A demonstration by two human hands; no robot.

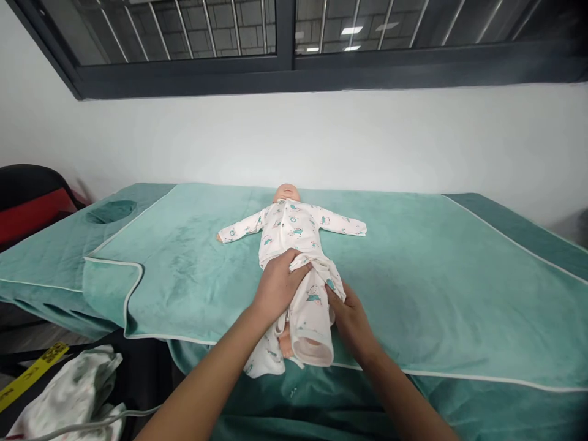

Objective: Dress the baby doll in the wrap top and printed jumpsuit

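A baby doll [286,192] lies on its back with its head toward the wall and both arms spread. It wears a white long-sleeved top [290,228] printed with small green animals. Matching white pants [314,309] are bunched about its lower body, and a bit of bare leg shows near the left leg opening. My left hand [279,283] pinches the gathered waist of the pants at the doll's middle. On the other side, my right hand [350,311] grips the pants' side edge, its fingertips partly hidden by the cloth.
Green plush covers [436,288] with white piping drape the bed, which has a face hole [111,211] at its left end. A dark-framed window [285,73] is above. At left are a black and red chair [37,208], crumpled printed cloth [76,392], a yellow strip [33,375] and a grey cable [114,419].
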